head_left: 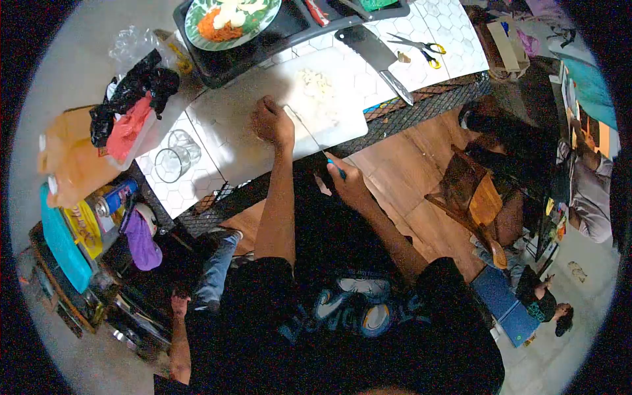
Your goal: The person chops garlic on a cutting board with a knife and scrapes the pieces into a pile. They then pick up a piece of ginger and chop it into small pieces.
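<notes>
My right hand (347, 182) grips the blue handle of a knife (307, 131), whose thin blade slants up and left across the white cutting board (250, 158). Near the blade's tip, my left hand (274, 125) is closed over the board with its fingers curled. Whatever it holds, if anything, is hidden. Chopped white pieces (317, 89) lie on the board just beyond the knife, in bright light.
A cleaver (375, 58) and yellow-handled scissors (421, 47) lie at the table's far right. Behind the board, a dark tray (263, 58) bears a plate of shredded food (227, 41). Drinking glasses (176, 158) stand left. Another person's hand (180, 304) shows lower left.
</notes>
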The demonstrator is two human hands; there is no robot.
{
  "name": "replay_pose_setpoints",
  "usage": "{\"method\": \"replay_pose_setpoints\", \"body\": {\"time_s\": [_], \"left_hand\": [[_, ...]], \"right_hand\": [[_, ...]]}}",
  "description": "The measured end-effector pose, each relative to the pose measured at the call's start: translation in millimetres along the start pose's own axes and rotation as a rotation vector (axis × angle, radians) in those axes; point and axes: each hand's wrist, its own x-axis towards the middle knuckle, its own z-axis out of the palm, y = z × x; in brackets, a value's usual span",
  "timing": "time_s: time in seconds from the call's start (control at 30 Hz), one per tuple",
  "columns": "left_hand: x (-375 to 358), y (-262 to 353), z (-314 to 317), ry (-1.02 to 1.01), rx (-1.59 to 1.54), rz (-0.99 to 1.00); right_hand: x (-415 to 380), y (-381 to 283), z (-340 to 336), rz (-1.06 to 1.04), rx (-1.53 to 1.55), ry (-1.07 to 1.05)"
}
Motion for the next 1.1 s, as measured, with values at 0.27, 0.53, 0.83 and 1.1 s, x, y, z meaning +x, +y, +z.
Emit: {"method": "replay_pose_setpoints", "body": {"time_s": [0.27,0.53,0.83,1.1], "left_hand": [[0.1,11.2,-58.4,-0.275,-0.240,0.391],[17.9,-2.4,-69.0,-0.400,-0.175,0.743],[10.3,22.1,-74.0,-0.430,-0.028,0.741],[118.1,41.9,-93.0,-0.138,-0.528,0.373]], "right_hand": [[6.3,-11.4,-15.9,-0.024,0.027,0.164],[11.3,13.5,-32.1,0.059,0.149,0.182],[2.7,10.9,-24.6,0.092,0.109,0.191],[3.6,14.9,-31.1,0.144,0.121,0.144]]}}
